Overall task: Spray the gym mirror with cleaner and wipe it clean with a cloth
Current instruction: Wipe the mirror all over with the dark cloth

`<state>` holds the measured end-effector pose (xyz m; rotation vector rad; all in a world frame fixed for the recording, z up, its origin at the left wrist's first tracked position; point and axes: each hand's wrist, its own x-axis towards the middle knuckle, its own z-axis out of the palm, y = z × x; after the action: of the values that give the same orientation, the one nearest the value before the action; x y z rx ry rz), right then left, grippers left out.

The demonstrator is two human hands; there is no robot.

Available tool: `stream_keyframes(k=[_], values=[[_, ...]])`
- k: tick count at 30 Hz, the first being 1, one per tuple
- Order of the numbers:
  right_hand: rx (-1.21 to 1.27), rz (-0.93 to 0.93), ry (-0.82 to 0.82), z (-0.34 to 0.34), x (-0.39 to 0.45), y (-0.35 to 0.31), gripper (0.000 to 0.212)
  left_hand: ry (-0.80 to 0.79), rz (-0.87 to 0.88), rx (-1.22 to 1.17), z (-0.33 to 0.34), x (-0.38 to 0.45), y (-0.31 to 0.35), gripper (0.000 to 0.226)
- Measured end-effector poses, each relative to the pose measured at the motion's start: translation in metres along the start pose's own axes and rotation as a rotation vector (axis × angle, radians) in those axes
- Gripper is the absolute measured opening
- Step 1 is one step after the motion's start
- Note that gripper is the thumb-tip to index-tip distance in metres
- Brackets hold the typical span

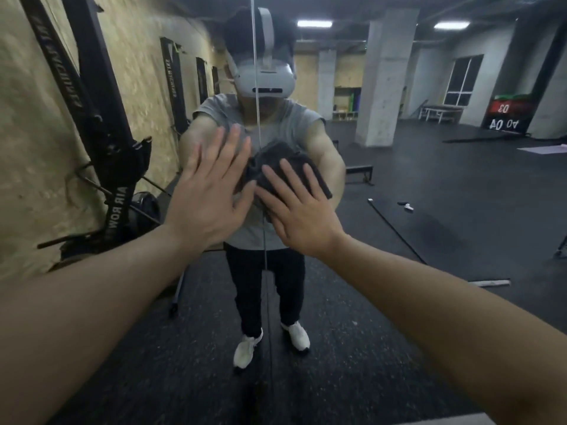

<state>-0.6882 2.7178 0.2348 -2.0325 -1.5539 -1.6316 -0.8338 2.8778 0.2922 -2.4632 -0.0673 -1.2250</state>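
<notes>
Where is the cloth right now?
In the head view, the dark cloth sits mid-frame, pressed flat against the mirror under the right hand, just right of the open left hand.

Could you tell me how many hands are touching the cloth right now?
1: the right hand presses the dark cloth flat on the mirror. The left hand lies open beside it; contact there is unclear.
</notes>
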Motion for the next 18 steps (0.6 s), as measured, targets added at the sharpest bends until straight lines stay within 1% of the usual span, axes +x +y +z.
stream_keyframes(k=[3,6,9,13,15,18], values=[[-0.036,-0.212,-0.097,-0.002,-0.026,0.020,0.058,-0.035,-0.099,-0.016,0.001,-0.002,0.016,0.068],[-0.034,-0.295,-0.140,-0.008,-0.051,0.047,0.056,-0.096,-0.212,-0.054,0.000,-0.001,0.029,0.071],[-0.022,-0.228,-0.112,-0.020,-0.071,0.079,0.053,-0.141,-0.278,-0.100,-0.001,0.000,0.037,0.071],[-0.022,-0.067,-0.011,-0.038,-0.080,0.113,0.051,-0.150,-0.258,-0.092,0.001,-0.005,0.036,0.070],[-0.018,-0.003,0.027,-0.041,-0.066,0.114,0.051,-0.138,-0.228,-0.076,0.004,-0.008,0.033,0.069],[-0.029,0.126,0.075,-0.036,-0.033,0.091,0.056,-0.115,-0.193,-0.090,0.007,-0.011,0.029,0.069]])
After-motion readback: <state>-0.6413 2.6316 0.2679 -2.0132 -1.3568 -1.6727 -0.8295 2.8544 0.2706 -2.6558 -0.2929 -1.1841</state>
